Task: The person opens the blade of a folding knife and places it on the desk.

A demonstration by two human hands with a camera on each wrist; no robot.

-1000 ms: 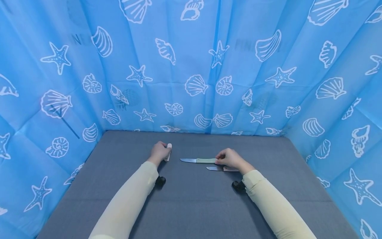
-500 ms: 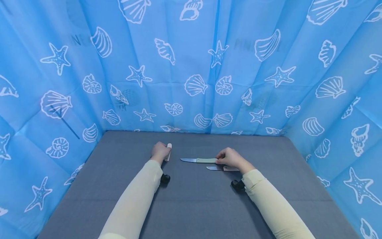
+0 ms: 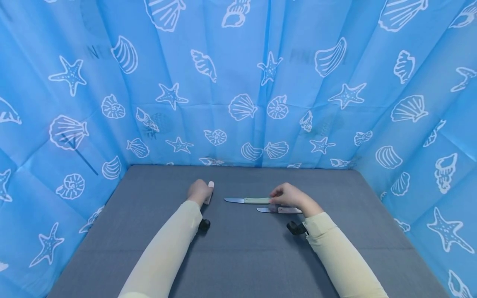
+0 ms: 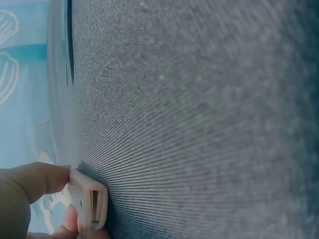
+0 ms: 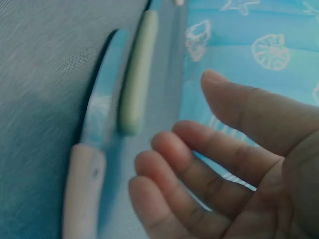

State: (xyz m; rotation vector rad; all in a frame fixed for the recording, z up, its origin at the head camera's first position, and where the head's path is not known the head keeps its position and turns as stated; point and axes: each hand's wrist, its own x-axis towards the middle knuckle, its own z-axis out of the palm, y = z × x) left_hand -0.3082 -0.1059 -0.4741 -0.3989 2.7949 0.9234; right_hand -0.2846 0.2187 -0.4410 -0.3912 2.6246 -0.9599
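My left hand (image 3: pixel 199 192) pinches a pale pink folding knife (image 4: pixel 88 199), which is folded and stands on its edge on the table. In the left wrist view, thumb and fingers are on either side of its handle and the slot faces the camera. My right hand (image 3: pixel 292 196) hovers by the handle end of an unfolded knife with a green handle (image 3: pixel 257 200). Its fingers (image 5: pixel 172 149) are loosely bent and apart from the thumb, with nothing between them. Nearer to me lies another unfolded knife with a pale pink handle (image 3: pixel 290 210), its blade pointing left.
A dark grey cloth covers the table (image 3: pixel 238 256). Behind it and along both sides hangs a blue curtain (image 3: pixel 231 82) printed with white shells and starfish. Both wrists carry black camera mounts, such as the right mount (image 3: pixel 295 228).
My right hand has let go of the green-handled knife and lifted slightly away. My left hand and forearm have shifted a little to the right, still holding the folded knife.
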